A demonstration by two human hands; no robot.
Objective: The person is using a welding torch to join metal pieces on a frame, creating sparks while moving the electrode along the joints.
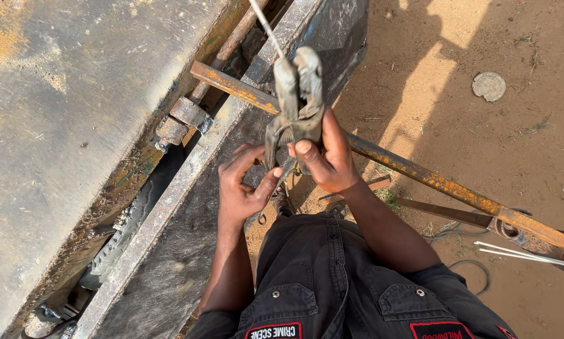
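Note:
My right hand (329, 157) grips the lower handles of a worn grey welding electrode holder (296, 94), which points up and away from me. A thin grey welding rod (266, 26) sticks out of its jaws toward the top edge. My left hand (244, 185) is just left of the holder's base, fingers curled and apart, thumb reaching toward the handle; whether it touches is unclear. Both hands are above a rusty steel bar (420, 172) that runs diagonally from upper left to lower right.
A large grey steel plate (62, 125) fills the left, with a steel frame beam (188, 182) beside it and a hinge block (181, 119) in the gap. Spare rods (526, 254) lie at lower right on sandy ground. A round disc (489, 86) lies at upper right.

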